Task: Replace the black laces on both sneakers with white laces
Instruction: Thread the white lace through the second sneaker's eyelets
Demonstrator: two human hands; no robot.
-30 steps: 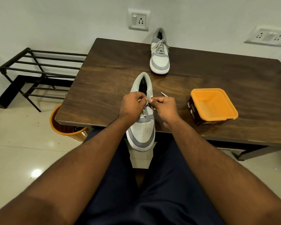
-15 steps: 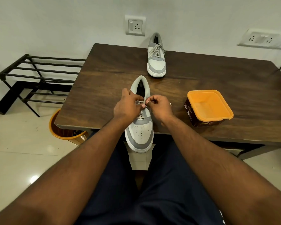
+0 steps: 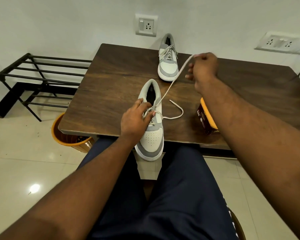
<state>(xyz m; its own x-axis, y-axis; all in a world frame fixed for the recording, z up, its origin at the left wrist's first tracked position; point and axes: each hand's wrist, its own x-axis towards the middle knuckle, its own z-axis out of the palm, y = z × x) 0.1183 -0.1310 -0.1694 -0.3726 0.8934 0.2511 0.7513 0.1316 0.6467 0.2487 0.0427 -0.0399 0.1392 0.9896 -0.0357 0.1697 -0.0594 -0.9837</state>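
A grey and white sneaker [image 3: 151, 137] lies at the near edge of the wooden table [image 3: 111, 80], its toe hanging over the edge toward me. My left hand [image 3: 137, 118] presses on its tongue and laced eyelets. My right hand [image 3: 203, 66] is raised to the right and pinches one end of the white lace [image 3: 173, 82], which runs taut down to the shoe. The lace's other end [image 3: 176, 110] curls loose on the table. A second sneaker [image 3: 168, 61] with white laces stands at the table's far edge.
An orange-lidded brown box [image 3: 206, 118] sits on the table right of the near shoe, partly behind my right forearm. An orange bin [image 3: 68, 137] stands on the floor under the table's left corner. A black metal rack [image 3: 42, 78] stands at the left wall.
My right hand has pulled away from the shoe up and to the right, drawing the white lace out taut. My left hand stays on the shoe.
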